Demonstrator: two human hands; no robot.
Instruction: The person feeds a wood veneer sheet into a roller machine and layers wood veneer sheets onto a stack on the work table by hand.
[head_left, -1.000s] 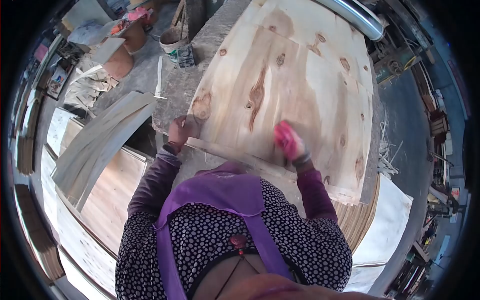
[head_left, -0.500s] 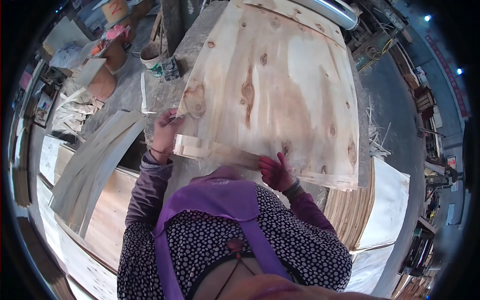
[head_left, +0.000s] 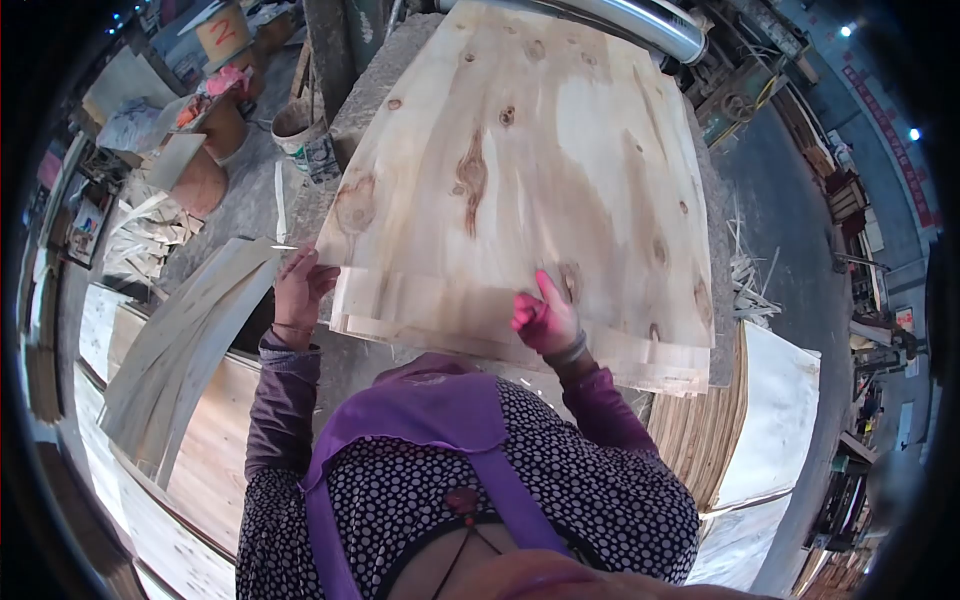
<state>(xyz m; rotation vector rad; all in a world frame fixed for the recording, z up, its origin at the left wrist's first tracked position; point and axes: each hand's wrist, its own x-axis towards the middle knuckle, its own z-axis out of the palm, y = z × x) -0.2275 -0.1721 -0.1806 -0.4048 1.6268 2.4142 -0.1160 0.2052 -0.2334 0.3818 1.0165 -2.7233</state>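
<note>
A large pale wood veneer sheet [head_left: 590, 190], with brown knots and streaks, lies on top of a stack of veneer sheets [head_left: 400, 332]. The lower sheets' edges show along the near side. At the sheet's near left corner is my left hand [head_left: 300, 292], its fingers closed on the edge. My right hand [head_left: 548, 318] is over the near edge, thumb raised away from loosely curled fingers, with nothing visible in it. Pinkish light falls on its fingertips.
A shiny metal roller [head_left: 640, 22] spans the far end. Bent veneer pieces [head_left: 190, 340] lie at the left, and a thick veneer stack [head_left: 700, 430] stands at the right. A bucket [head_left: 298, 130] and wood scraps [head_left: 150, 235] are on the floor.
The top sheet has shifted left and toward me, and its curled near edge now lies flatter. My left hand has moved left and down with the corner; my right hand's fingers have come off the edge.
</note>
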